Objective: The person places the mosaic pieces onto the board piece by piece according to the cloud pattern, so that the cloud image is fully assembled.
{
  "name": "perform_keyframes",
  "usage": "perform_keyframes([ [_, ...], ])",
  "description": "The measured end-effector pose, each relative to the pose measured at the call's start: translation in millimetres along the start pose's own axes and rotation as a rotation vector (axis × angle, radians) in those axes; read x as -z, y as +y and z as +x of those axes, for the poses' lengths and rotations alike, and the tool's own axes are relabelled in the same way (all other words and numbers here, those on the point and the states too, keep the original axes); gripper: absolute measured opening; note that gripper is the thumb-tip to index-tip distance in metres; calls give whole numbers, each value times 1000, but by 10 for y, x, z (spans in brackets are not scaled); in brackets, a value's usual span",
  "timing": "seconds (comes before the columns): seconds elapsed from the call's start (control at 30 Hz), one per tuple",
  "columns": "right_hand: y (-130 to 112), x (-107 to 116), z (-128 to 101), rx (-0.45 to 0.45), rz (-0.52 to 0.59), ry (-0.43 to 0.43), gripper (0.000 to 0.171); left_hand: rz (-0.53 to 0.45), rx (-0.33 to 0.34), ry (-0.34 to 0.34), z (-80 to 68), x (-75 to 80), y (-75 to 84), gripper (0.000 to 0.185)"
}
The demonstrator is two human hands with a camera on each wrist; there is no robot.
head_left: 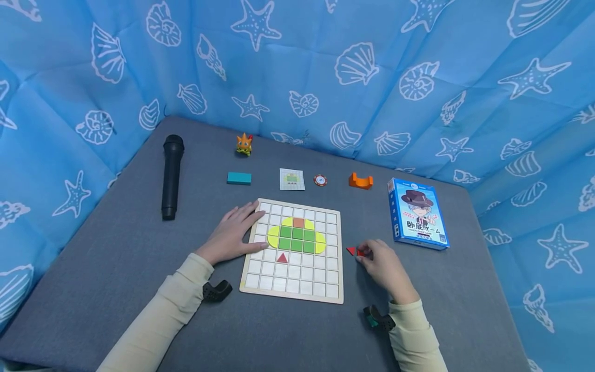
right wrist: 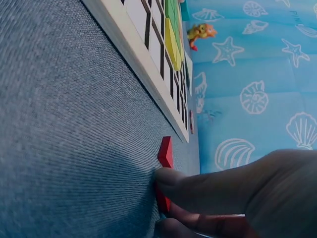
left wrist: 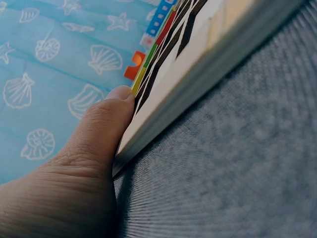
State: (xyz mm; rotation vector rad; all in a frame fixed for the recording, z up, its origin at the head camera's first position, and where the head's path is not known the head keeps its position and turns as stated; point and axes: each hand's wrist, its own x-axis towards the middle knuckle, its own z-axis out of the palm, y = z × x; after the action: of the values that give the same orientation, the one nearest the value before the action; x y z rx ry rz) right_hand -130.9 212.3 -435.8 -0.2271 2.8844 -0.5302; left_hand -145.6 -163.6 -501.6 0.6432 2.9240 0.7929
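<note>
My left hand (head_left: pixel 234 232) rests on the left edge of a wooden grid board (head_left: pixel 293 297), fingers spread, with the thumb (left wrist: pixel 101 124) lying over the rim in the left wrist view. Green squares, yellow rounded pieces and one orange-brown square (head_left: pixel 299 222) fill cells in the board's upper middle. Below them lies a red triangle (head_left: pixel 282 258). Just right of the board, my right hand (head_left: pixel 382 264) pinches a small red tile (right wrist: pixel 162 201) between thumb and fingers, partly hidden by them. Beside it on the table is another red triangular tile (head_left: pixel 350 250).
Behind the board are a teal block (head_left: pixel 239 178), a printed pattern card (head_left: pixel 292 179), a poker chip (head_left: pixel 320 180) and an orange notched block (head_left: pixel 360 181). A black microphone (head_left: pixel 172 175) lies at left, a small figurine (head_left: pixel 244 144) stands farther back, and a blue game box (head_left: pixel 418 213) lies at right.
</note>
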Motion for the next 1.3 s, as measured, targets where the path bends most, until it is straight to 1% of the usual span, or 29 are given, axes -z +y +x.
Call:
perform_keyframes([
  [0.2, 7, 1, 0, -24, 17, -11, 14, -4, 2, 0, 8, -8, -2, 88],
  [0.47, 12, 17, -28, -20, 19, 18, 13, -15, 6, 0, -7, -20, 2, 87],
  [0.7, -29, 78, -57, -31, 47, 41, 19, -9, 1, 2, -16, -18, -3, 87],
  [1.03, -222, 59, -111, 68, 117, 98, 20, -2, 5, 5, -15, -21, -1, 88],
  [1.3, -353, 30, -89, 121, 167, 71, 23, 1, 4, 6, -5, -21, -6, 88],
])
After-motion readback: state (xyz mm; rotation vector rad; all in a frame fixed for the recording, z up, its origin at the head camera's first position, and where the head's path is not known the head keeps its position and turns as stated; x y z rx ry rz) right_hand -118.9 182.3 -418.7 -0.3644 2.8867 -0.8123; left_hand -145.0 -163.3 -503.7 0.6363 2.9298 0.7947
